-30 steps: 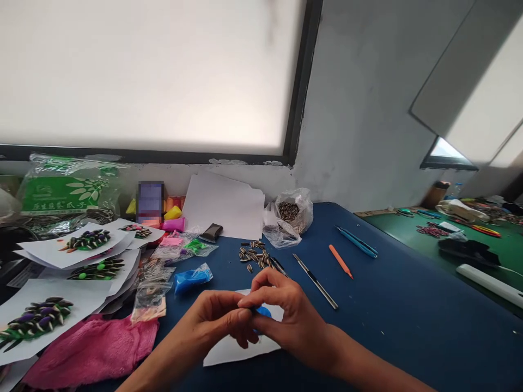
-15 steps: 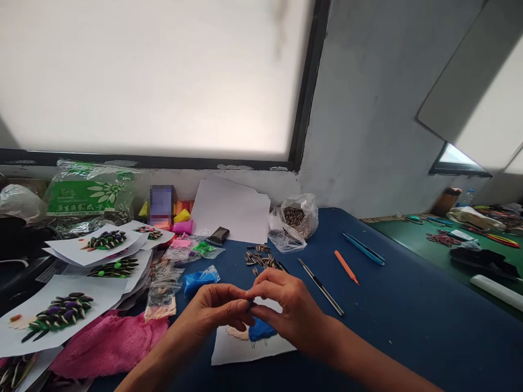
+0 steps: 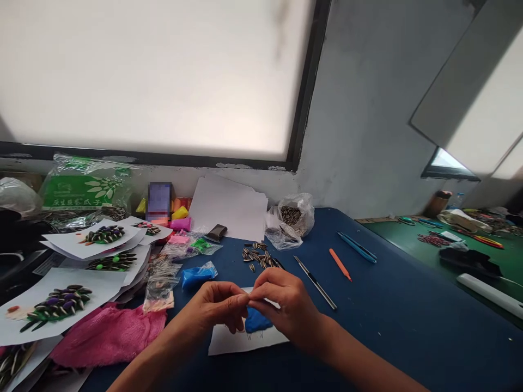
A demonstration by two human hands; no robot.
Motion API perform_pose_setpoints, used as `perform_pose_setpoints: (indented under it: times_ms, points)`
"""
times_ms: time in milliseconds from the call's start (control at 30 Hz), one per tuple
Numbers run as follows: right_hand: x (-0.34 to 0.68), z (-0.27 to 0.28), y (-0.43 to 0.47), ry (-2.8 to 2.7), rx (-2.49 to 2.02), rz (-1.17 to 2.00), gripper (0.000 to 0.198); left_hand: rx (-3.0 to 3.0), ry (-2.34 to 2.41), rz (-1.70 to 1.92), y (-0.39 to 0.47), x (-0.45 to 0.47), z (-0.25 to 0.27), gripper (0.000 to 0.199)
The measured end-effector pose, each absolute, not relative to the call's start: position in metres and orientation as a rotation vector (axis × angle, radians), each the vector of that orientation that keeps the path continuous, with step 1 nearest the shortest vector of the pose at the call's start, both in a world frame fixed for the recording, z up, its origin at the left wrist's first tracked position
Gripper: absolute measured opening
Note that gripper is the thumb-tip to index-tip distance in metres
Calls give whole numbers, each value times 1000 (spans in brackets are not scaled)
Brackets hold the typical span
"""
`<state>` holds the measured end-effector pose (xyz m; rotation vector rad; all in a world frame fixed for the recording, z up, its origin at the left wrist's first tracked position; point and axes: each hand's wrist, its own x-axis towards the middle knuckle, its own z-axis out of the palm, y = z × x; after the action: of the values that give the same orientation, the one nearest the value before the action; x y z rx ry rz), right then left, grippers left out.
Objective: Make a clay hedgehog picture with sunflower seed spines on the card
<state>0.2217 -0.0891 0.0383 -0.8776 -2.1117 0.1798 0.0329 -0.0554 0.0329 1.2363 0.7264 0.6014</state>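
Observation:
My left hand (image 3: 218, 306) and my right hand (image 3: 286, 306) meet fingertip to fingertip, both closed in a pinch. Whatever lies between the fingertips is hidden or too small to name. Right below them is a white sheet (image 3: 229, 344) on the table, bearing a flat patch of blue clay (image 3: 257, 321) and a pale clay piece beside it, mostly covered by my left fingers. Short drawn lines show under the blue patch. Loose sunflower seeds (image 3: 254, 256) are scattered just beyond my hands. A packet of blue clay (image 3: 198, 276) rests near my left hand.
To the right lie a craft knife (image 3: 315, 283), an orange pen (image 3: 340, 264) and blue tweezers (image 3: 357, 247). A plastic bag of seeds (image 3: 291, 214) stands behind. On the left are finished seed pictures (image 3: 61, 307), a pink cloth (image 3: 110, 335) and clay packets. Blank paper (image 3: 229, 209) leans at the back.
A small dark piece seen between my fingertips is now out of sight. My fingertips have drawn closer together. The whole view has shifted slightly.

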Motion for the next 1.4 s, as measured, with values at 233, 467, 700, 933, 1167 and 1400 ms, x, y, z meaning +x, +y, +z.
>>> perform_pose_setpoints:
  times_ms: [233,467,700,933,1167,1400]
  points:
    - [220,39,-94,-1983,-980,479,15,1327,761,596,-56,33,36,49]
    - [219,40,-96,-1979,-1022,502,15,1317,723,563,-59,35,36,50]
    - [227,48,-98,-1886,-1180,634,10,1141,847,833,-44,19,38,38]
    - [228,32,-101,-2143,-1292,472,8,1041,932,878,-43,17,37,18]
    - [223,17,-97,-2228,-1360,352,11,1395,1013,792,-39,19,27,36]
    - [219,9,-95,-2318,-1361,184,9,2070,1239,491,-48,17,15,40]
